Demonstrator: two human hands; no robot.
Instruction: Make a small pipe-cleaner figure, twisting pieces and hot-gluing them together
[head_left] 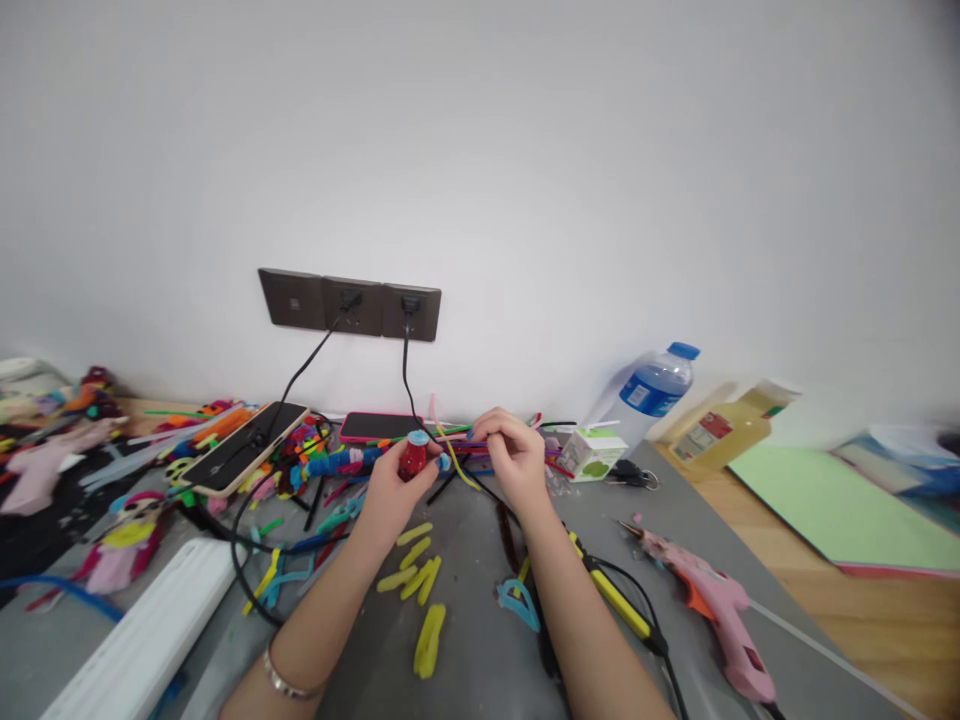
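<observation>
My left hand [394,488] is closed around a small red pipe-cleaner figure [412,457] with a light blue top, held just above the grey mat [480,660]. My right hand [512,455] is beside it, its fingers pinched on a thin yellow pipe cleaner [459,462] that runs over to the figure. Below both hands lie several short yellow pipe-cleaner pieces [420,580] and a light blue loop [517,600]. A bracelet [289,682] circles my left wrist.
A pink glue gun [712,610] and a yellow-and-black tool [611,590] lie to the right. A water bottle [651,392], a juice bottle [724,425] and a small carton [590,452] stand by the wall. Two phones [244,447] [377,426] charge from wall sockets [350,304]. Craft figures crowd the left.
</observation>
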